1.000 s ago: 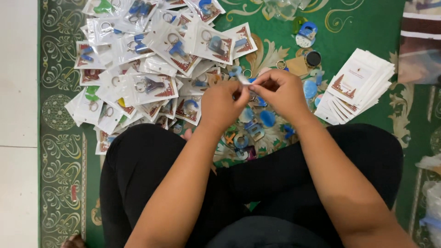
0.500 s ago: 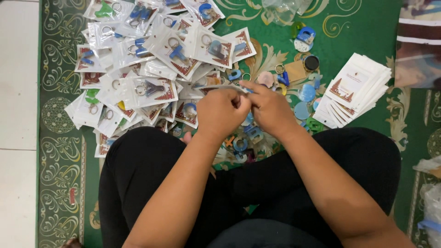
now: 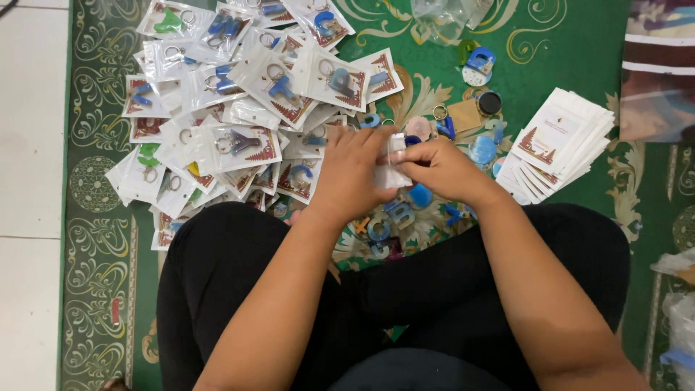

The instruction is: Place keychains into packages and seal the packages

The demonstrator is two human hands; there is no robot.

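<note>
Pinching one small clear packet [image 3: 393, 165], your left hand [image 3: 352, 174] and right hand [image 3: 441, 169] meet. Contents unclear, possibly a keychain. Packed keychain pile [image 3: 239, 108] lies left

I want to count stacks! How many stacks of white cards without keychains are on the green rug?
1. The stack of white cards lies fanned out on the green rug, right of the right hand. More may hide under the pile of bagged keychains.

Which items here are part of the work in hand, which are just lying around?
In use: small clear plastic packet held by left hand and right hand; loose blue letter keychains; white backing cards stack; packed keychain pile.
Idle: crumpled clear bag; green patterned carpet.
</note>
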